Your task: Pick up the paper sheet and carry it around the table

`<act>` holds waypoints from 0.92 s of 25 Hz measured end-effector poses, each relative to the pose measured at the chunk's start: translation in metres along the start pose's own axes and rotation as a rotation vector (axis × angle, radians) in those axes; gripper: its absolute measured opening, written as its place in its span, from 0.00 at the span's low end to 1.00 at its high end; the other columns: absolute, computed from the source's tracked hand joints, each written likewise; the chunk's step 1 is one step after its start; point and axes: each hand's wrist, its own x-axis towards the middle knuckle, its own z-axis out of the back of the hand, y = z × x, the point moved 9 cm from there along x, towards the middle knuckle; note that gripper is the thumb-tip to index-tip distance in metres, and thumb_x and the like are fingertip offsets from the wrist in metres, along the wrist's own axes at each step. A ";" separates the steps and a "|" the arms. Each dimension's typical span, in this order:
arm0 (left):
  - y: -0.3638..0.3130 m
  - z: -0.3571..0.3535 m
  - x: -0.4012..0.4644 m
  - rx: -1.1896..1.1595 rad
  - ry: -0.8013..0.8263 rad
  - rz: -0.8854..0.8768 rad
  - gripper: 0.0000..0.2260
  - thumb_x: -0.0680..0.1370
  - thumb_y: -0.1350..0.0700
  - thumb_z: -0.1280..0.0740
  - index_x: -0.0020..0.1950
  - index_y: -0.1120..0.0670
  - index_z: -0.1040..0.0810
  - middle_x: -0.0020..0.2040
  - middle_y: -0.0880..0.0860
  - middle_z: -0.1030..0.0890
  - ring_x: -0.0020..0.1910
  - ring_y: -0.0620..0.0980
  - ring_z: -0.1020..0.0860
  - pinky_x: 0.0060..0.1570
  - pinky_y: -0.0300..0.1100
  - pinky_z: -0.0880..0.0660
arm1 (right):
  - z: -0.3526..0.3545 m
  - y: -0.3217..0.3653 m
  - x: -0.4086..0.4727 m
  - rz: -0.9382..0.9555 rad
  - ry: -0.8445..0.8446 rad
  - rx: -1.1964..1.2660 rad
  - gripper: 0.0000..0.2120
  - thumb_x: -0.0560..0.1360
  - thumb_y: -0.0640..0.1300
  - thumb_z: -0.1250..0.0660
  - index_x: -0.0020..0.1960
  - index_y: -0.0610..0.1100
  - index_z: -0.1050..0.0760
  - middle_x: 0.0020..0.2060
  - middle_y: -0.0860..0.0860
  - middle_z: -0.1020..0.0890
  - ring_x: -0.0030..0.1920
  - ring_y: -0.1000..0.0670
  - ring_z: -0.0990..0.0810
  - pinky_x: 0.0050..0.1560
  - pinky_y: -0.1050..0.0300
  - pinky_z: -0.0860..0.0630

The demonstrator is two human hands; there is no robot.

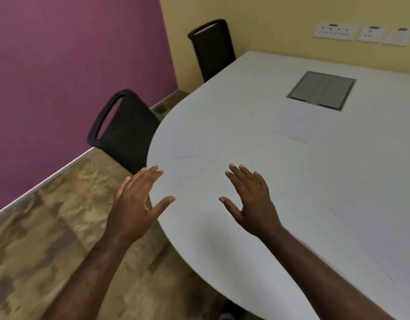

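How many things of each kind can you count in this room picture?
Hands: 2, left hand, right hand
Chairs: 2
Table: 1
Floor-box lid in the table: 1
Total: 6

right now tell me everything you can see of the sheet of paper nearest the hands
The thin white sheet of paper lies flat on the white round-ended table, near its curved left edge and just ahead of the fingertips. It is almost the table's colour, so only its faint near edge shows as a thin dark line. It looks blank and uncreased. Neither the left hand nor the right hand touches it.
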 end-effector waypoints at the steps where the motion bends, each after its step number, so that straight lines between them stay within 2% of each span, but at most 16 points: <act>1: -0.004 -0.013 0.025 -0.014 0.018 -0.032 0.30 0.73 0.32 0.42 0.70 0.47 0.31 0.72 0.45 0.30 0.73 0.47 0.35 0.71 0.54 0.40 | -0.002 -0.019 0.009 -0.038 -0.007 -0.015 0.27 0.78 0.58 0.39 0.73 0.46 0.35 0.74 0.50 0.33 0.75 0.47 0.37 0.74 0.42 0.41; 4: -0.023 -0.046 0.086 -0.041 0.064 -0.129 0.30 0.74 0.32 0.42 0.70 0.47 0.31 0.72 0.45 0.30 0.73 0.47 0.35 0.71 0.51 0.40 | 0.000 -0.063 0.025 -0.132 -0.029 -0.046 0.27 0.78 0.58 0.39 0.73 0.45 0.35 0.74 0.50 0.33 0.75 0.46 0.37 0.74 0.42 0.41; 12: -0.086 -0.151 0.218 -0.187 0.229 -0.342 0.30 0.74 0.34 0.38 0.71 0.46 0.32 0.73 0.44 0.32 0.74 0.46 0.36 0.72 0.53 0.39 | 0.020 -0.190 0.043 -0.468 -0.094 -0.164 0.28 0.77 0.55 0.35 0.73 0.46 0.34 0.74 0.49 0.32 0.75 0.46 0.36 0.74 0.44 0.43; 18: -0.118 -0.250 0.322 -0.225 0.356 -0.483 0.29 0.74 0.35 0.38 0.72 0.45 0.34 0.74 0.43 0.34 0.74 0.45 0.38 0.73 0.49 0.43 | 0.006 -0.288 0.072 -0.618 -0.062 -0.279 0.28 0.77 0.55 0.35 0.74 0.46 0.35 0.73 0.49 0.31 0.74 0.45 0.35 0.73 0.44 0.43; 23: -0.132 -0.329 0.408 -0.237 0.425 -0.570 0.28 0.74 0.39 0.33 0.71 0.46 0.32 0.73 0.44 0.31 0.70 0.46 0.31 0.70 0.52 0.37 | -0.021 -0.376 0.097 -0.706 0.020 -0.341 0.28 0.77 0.54 0.35 0.74 0.46 0.35 0.73 0.48 0.31 0.74 0.44 0.34 0.72 0.43 0.42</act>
